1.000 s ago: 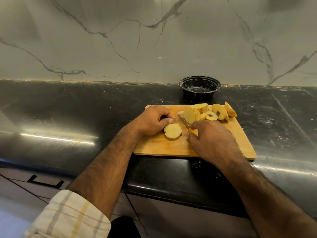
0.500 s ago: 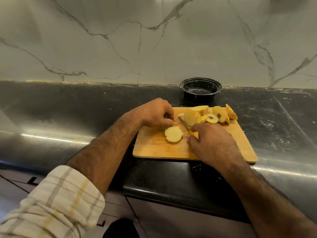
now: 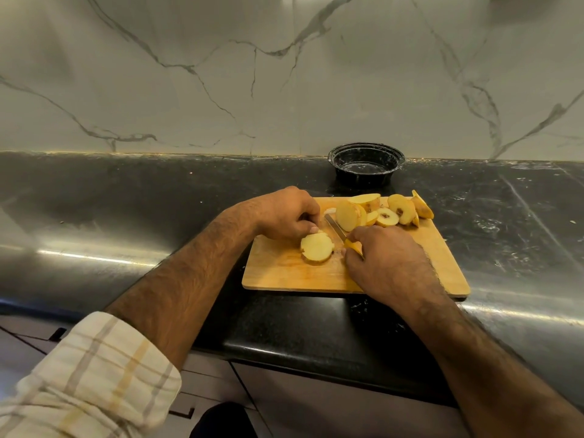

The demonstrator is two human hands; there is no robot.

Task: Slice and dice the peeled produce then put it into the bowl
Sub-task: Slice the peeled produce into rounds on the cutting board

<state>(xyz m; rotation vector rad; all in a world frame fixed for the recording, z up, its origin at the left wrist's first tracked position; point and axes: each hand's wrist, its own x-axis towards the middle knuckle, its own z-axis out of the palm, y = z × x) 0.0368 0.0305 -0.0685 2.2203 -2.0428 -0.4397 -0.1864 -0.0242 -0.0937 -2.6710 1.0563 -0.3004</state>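
A wooden cutting board [image 3: 284, 273] lies on the black counter. A round peeled slice [image 3: 317, 247] lies flat near its middle. My left hand [image 3: 284, 214] sits just behind that slice with fingers curled, the thumb tip at the slice's far edge; whether it holds anything is hidden. My right hand [image 3: 385, 263] grips a yellow-handled knife [image 3: 343, 237], its blade pointing away toward the far left. Several peeled slices [image 3: 384, 211], some showing the core, are piled at the board's far side. An empty black bowl [image 3: 366, 164] stands behind the board by the wall.
The black stone counter [image 3: 126, 210] stretches left and right of the board. A marble wall [image 3: 221, 74] rises behind it. Drawer fronts [image 3: 202, 390] lie below the counter's front edge.
My left hand has moved from the flat slice's near-left side up to its far side. The right hand and knife have barely shifted.
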